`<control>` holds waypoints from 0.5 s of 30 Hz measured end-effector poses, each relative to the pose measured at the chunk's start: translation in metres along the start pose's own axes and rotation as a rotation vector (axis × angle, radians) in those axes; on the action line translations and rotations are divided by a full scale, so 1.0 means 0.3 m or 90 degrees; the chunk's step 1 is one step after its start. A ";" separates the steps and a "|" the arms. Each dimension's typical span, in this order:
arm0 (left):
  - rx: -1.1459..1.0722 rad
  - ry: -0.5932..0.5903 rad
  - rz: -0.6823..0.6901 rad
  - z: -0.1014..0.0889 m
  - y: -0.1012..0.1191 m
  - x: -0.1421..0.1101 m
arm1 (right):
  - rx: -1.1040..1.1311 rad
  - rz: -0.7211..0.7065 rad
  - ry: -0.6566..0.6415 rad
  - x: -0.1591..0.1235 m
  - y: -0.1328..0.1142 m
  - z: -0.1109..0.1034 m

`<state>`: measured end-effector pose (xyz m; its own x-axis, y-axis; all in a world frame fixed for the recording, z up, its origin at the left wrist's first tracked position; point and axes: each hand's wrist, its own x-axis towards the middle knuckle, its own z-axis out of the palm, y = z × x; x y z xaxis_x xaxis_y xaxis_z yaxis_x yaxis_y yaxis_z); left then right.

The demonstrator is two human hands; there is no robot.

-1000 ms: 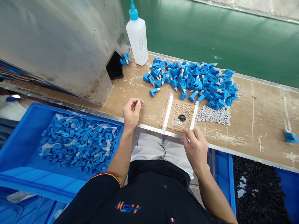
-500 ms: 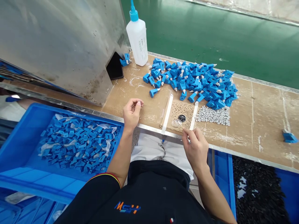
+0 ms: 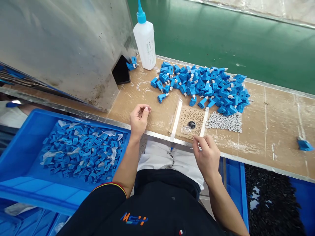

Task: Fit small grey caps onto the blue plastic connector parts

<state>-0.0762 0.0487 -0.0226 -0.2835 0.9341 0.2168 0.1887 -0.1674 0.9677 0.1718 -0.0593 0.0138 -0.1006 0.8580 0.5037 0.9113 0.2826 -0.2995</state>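
Above the cardboard-topped bench (image 3: 270, 131), from the head view: right hand (image 3: 208, 157), fingers pinched firmly on a thin stick (image 3: 194, 136), gripped close to its tip, at a clear dish (image 3: 186, 130); left hand (image 3: 139, 120) loosely curled near blue plastic connectors (image 3: 201, 87), anything held too small to tell.

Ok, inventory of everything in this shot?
Squeeze bottle: one, white, blue nozzle, rear of bench.
Blue plastic parts: many, blue, heaped on bench.
Grey pellets: many, grey, heaped on bench.
Clear dish: one, clear, between white strips.
Black disc: one, black, beside dish.
Blue crate: one, blue, lower left, full of blue parts.
Black pieces: many, black, in crate lower right.
Left hand: one, bare, above bench edge.
Right hand: one, bare, pinching thin pick at dish.
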 end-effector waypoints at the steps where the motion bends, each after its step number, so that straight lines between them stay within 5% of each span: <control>1: -0.001 0.001 0.000 0.000 0.000 0.000 | -0.001 0.003 0.005 0.002 0.005 -0.002; 8: -0.004 0.007 0.004 0.002 -0.005 -0.002 | 0.014 0.085 -0.021 0.024 0.083 0.023; 15: 0.002 0.010 0.000 0.001 0.000 0.001 | 0.028 0.052 -0.030 0.038 0.110 0.090</control>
<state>-0.0759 0.0491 -0.0227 -0.2981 0.9292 0.2185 0.1918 -0.1660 0.9673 0.1900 -0.0287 -0.0122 -0.0462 0.8977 0.4382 0.8991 0.2285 -0.3734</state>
